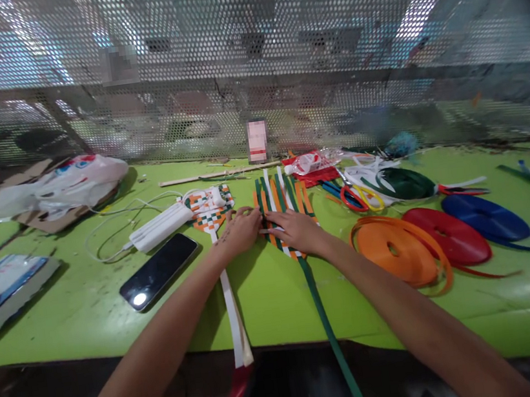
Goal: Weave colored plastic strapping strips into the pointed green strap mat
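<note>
A half-woven piece of flat plastic strips (285,246), in orange, green and white, lies on the green table with loose strip ends fanning out at its far side. My left hand (243,228) is closed at its left edge, fingers bent around the strips; the fingertips are partly hidden. Across the weave, my right hand (297,228) rests with its fingers stretched out and apart. From the near end a long green strip (323,311) runs over the table edge. A second woven piece (209,213), with a white strip tail (231,313), lies beyond my left hand.
Coils of orange (392,253), red (448,236) and blue strip (485,216) lie on the right, near scissors (360,199). On the left are a phone (159,271), a white power strip (161,226) and a plastic bag (72,185). Perforated mesh (209,69) stands behind.
</note>
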The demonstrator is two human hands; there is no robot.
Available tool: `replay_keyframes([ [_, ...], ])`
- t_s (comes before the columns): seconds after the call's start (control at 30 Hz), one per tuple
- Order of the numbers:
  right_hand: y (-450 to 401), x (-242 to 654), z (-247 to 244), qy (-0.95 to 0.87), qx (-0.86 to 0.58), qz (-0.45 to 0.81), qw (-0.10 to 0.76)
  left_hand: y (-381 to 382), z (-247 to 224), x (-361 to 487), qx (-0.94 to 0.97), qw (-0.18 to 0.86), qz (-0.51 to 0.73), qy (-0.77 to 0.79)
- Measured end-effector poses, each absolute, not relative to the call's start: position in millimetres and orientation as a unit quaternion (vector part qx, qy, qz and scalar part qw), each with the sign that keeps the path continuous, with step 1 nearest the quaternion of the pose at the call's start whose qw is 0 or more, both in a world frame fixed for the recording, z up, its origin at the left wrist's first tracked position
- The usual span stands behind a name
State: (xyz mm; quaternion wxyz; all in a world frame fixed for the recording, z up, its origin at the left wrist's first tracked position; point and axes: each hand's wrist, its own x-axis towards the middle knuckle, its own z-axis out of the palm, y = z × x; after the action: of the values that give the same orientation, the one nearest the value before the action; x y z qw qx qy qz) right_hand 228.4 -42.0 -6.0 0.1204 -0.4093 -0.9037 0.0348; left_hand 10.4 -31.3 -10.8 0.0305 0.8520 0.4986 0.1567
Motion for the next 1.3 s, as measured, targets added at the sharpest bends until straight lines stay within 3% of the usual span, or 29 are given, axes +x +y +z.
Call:
replay_keyframes([
  [0.23,-41.2,228.8,-6.4,-0.903,-0.413,0.033,0.116,-12.0,-20.1,7.5,0.807,0.085,0.227,0.538],
  [1.3,-43.8,227.3,-4.6,-0.908,-0.403,0.035,0.112,-16.5,0.9,5.2,0.815,0.100,0.183,0.541],
])
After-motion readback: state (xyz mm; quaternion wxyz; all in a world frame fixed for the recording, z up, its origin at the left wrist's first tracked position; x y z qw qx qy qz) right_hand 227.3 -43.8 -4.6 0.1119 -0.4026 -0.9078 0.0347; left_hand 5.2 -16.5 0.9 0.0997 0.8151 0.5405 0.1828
